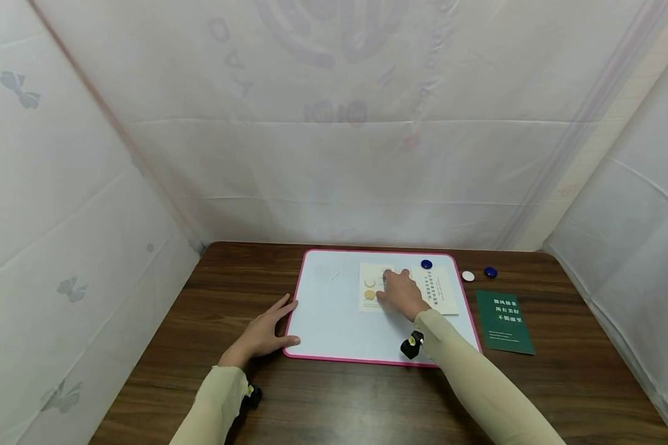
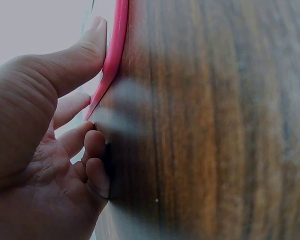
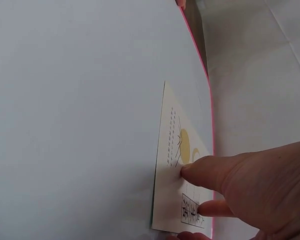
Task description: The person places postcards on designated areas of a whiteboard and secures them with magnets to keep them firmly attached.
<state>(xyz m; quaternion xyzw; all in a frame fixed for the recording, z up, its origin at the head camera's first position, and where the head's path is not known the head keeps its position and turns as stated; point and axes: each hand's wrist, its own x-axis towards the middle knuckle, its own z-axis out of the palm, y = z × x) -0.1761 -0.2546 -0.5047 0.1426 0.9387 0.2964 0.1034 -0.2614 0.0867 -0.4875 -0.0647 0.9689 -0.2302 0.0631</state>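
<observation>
A whiteboard (image 1: pixel 334 324) with a pink rim lies on the wooden table. My left hand (image 1: pixel 263 330) is at its left edge with thumb and fingers spread; in the left wrist view the thumb touches the pink rim (image 2: pixel 119 45). On the board lies a cream card (image 1: pixel 368 300) printed with a yellow sun and moon. The fingertips of my right hand (image 1: pixel 405 298) press on this card, thumb and index finger apart on its face in the right wrist view. Partly behind that hand is a second cream card (image 1: pixel 446 293) with lettering. A dark blue round magnet (image 1: pixel 426 264) sits at its top edge.
To the right of the board, a white round magnet (image 1: pixel 468 276) and another dark blue one (image 1: pixel 490 272) lie on the table (image 1: pixel 334 402). A green card (image 1: pixel 505 321) with white lettering lies below them. White cloth walls (image 1: pixel 334 167) stand behind and at both sides.
</observation>
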